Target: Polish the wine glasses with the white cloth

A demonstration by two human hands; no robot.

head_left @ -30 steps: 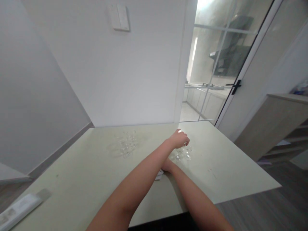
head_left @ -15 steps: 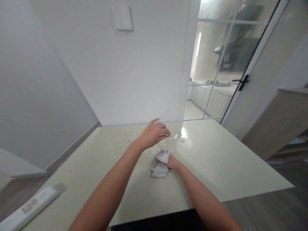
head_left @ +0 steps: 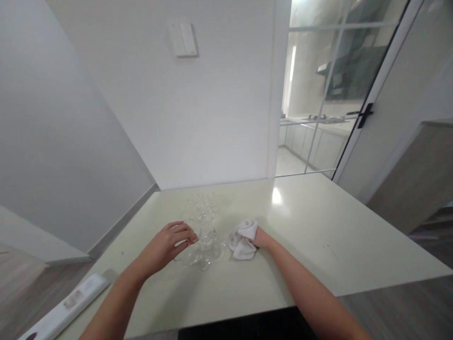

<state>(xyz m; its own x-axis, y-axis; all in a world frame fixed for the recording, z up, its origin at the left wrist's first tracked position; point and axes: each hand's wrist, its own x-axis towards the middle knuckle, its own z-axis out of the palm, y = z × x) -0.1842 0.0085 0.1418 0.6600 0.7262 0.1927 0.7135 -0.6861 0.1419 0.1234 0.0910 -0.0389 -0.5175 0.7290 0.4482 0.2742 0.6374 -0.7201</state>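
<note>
My left hand [head_left: 180, 240] is over the left middle of the table, its fingers curled at the edge of a clear glass piece [head_left: 207, 245]. The piece has rounded, lobed parts; its exact kind is hard to make out through the transparency. Behind it, a second clear glass piece [head_left: 204, 207] rests on the tabletop. To the right, my right hand [head_left: 261, 237] is closed on a crumpled white cloth [head_left: 243, 240], which covers most of the fingers. The cloth lies against the table, just right of the nearer glass piece.
The pale glossy table [head_left: 304, 241] backs onto a white wall [head_left: 219, 118] with a switch plate [head_left: 184, 40]. A long white box [head_left: 71, 304] lies at the left front edge. A glass-paned door [head_left: 318, 89] is at the back right.
My left hand has moved left and nearer to me, the clear glass piece with it. The other glass piece now shows behind it. My right hand stays on the cloth; the view has shifted slightly.
</note>
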